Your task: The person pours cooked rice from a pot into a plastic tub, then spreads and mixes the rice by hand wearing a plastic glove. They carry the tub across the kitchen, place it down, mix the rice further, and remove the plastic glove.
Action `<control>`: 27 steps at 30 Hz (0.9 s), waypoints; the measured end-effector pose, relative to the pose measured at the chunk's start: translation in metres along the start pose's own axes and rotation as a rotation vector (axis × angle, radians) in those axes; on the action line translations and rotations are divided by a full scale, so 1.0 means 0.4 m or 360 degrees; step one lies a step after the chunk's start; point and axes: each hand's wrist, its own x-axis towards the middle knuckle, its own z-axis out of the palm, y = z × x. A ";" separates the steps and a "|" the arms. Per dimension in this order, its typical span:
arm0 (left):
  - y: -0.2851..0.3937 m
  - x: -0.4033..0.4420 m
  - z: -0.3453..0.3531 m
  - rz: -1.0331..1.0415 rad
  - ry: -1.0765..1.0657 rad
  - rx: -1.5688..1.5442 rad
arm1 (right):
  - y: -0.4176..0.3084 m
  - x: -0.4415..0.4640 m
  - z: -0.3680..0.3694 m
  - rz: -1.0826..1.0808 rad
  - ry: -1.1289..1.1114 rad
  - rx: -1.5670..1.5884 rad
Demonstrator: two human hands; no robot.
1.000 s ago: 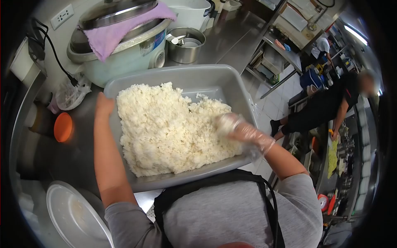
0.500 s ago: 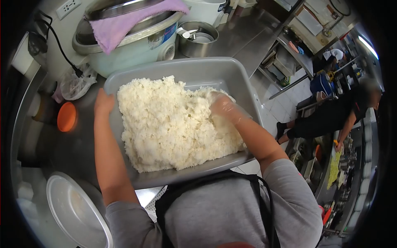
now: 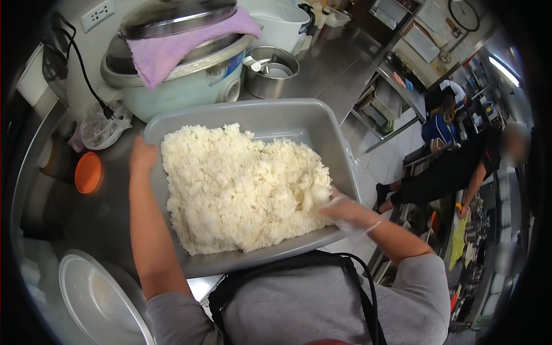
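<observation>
A large grey plastic tub holds a thick bed of cooked white rice. My left hand is closed on the tub's left rim, near the far corner. At the right side of the rice is my right hand, in a clear plastic glove that hangs loose at the wrist. Its fingers reach into the rice near the right wall; rice and blur hide them, so their closure does not show.
Behind the tub stand a rice cooker draped with a purple cloth and a steel pot holding a white-handled utensil. An orange cup is at left, a large lid at lower left. A co-worker stands at right.
My right hand has moved from the far right part of the rice toward me, to the right side near the wall. My left hand keeps its hold on the rim. The view has shifted slightly.
</observation>
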 end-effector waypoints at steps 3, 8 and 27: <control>-0.008 0.003 0.008 -0.0016 0.0041 -0.0027 | 0.041 0.097 0.048 -0.0035 0.0049 -0.0379; -0.011 -0.025 0.006 -0.0080 0.0038 -0.0069 | 0.023 0.133 0.037 0.0028 0.0104 0.0090; 0.029 -0.024 -0.019 -0.0213 -0.0075 -0.0141 | -0.236 0.237 0.099 -0.0906 -0.0107 0.0328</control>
